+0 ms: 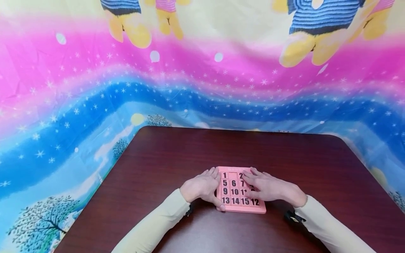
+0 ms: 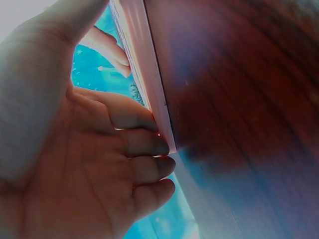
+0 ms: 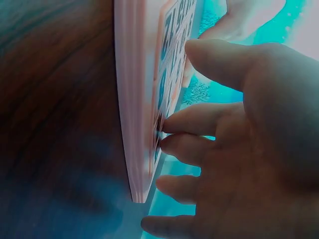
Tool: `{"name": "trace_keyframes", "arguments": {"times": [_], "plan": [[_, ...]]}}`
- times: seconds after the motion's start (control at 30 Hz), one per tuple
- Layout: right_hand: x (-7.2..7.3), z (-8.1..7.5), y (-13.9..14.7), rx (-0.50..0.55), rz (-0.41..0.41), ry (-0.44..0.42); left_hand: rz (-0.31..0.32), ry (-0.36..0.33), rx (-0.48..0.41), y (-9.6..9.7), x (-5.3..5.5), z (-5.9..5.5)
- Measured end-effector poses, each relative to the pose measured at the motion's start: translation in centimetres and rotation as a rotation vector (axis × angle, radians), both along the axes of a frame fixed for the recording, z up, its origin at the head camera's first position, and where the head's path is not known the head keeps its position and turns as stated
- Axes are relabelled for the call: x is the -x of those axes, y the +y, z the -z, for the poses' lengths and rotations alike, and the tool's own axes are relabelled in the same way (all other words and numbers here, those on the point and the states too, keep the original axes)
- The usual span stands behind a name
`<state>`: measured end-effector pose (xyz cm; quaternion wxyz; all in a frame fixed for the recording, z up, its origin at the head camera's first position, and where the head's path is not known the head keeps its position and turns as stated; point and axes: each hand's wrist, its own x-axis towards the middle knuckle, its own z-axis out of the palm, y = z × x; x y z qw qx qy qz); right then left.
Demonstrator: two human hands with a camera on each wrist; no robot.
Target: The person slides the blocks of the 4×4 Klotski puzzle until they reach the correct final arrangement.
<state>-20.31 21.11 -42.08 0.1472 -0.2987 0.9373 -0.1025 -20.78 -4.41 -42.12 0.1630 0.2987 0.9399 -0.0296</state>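
Note:
A pink number slide puzzle point(image 1: 240, 209) lies flat on the table, black numerals on its square tiles. A gap shows in its top row between the 1 and the 2; the lowest row reads 13, 14, 15, 12. My left hand point(image 1: 202, 185) rests along the puzzle's left side, its thumb at the near left corner. In the left wrist view its fingertips point(image 2: 163, 167) touch the side edge. From the right, my right hand point(image 1: 270, 186) reaches over the tiles and hides several of them. Its fairly straight index and middle fingers point(image 3: 192, 119) meet the tile face in the right wrist view.
The dark brown wooden table point(image 1: 152, 161) has rounded far corners. Behind it and at both sides hangs a colourful printed cloth point(image 1: 190, 88) with snowflakes and trees. Dark bands sit near both wrists.

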Motion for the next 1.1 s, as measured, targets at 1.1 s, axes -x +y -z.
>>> {"name": "trace_keyframes", "arguments": {"times": [1.1], "plan": [[-0.8,-0.4,2.3,-0.011,0.094,0.016,-0.015,0.007,0.038,0.0,-0.1,-0.1]]}}
